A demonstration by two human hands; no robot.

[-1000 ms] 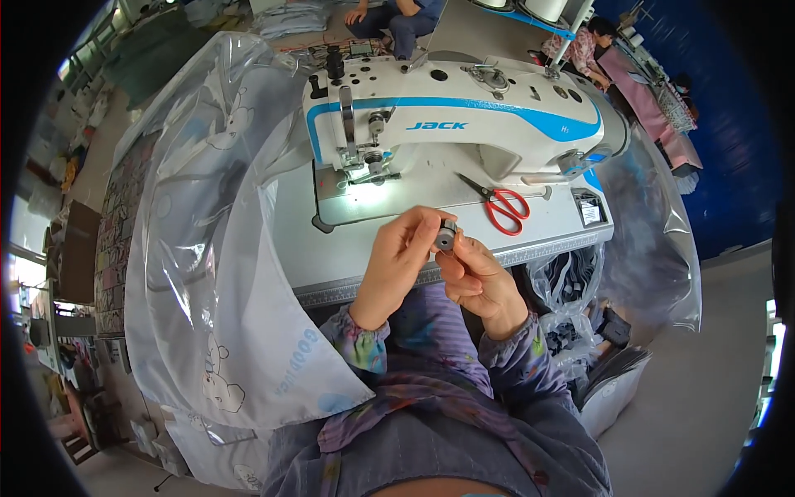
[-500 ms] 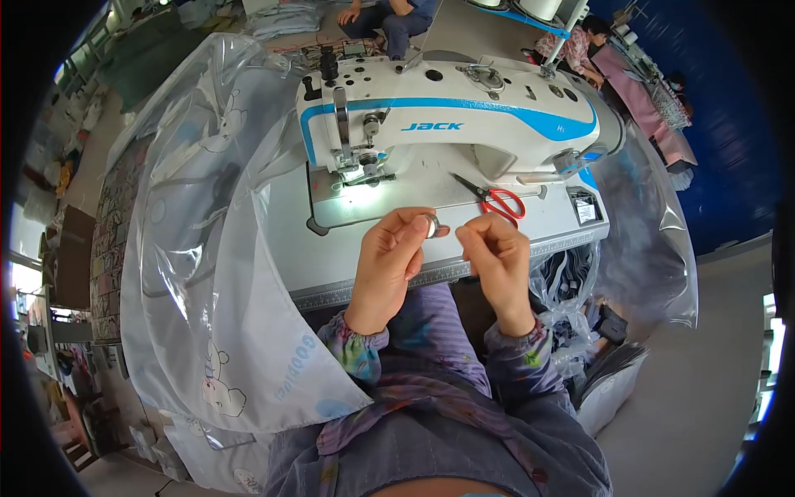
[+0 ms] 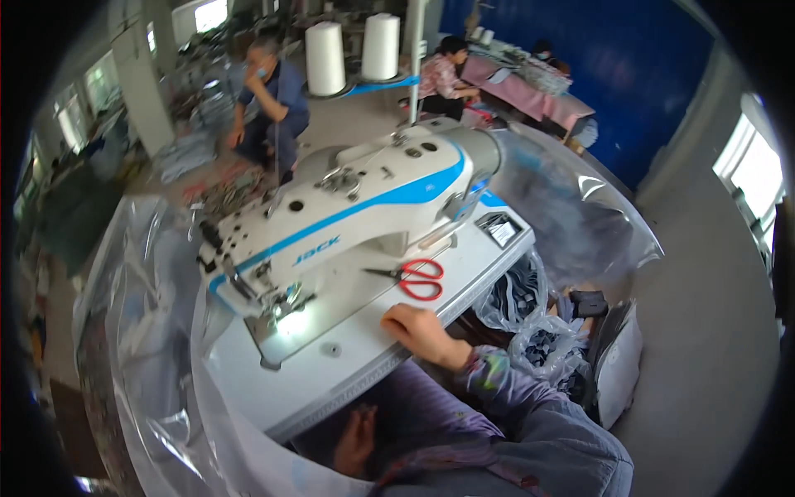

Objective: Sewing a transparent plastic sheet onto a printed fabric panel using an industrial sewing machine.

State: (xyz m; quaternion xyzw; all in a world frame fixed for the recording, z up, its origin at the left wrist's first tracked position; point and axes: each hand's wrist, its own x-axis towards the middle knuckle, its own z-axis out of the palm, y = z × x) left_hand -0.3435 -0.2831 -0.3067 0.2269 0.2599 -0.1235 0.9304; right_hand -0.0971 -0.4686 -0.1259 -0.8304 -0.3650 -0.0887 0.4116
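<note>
My right hand rests on the front edge of the white sewing table, fingers curled under, with nothing visible in it. My left hand is down below the table edge over my lap, reaching up under the tabletop; what its fingers hold is hidden. A white and blue sewing machine stands on the table, its lamp lighting the needle area. Red-handled scissors lie just beyond my right hand. A small round disc sits in the tabletop to the left of that hand.
Clear plastic sheeting hangs at the table's left and behind its right end. Plastic bags of dark cloth pieces sit at my right. Two white thread cones stand behind the machine. Other people sit at the back.
My hands, which together held a small metal part above the table front, have separated. The left dropped under the table, the right settled on the edge. My head turned, tilting the view.
</note>
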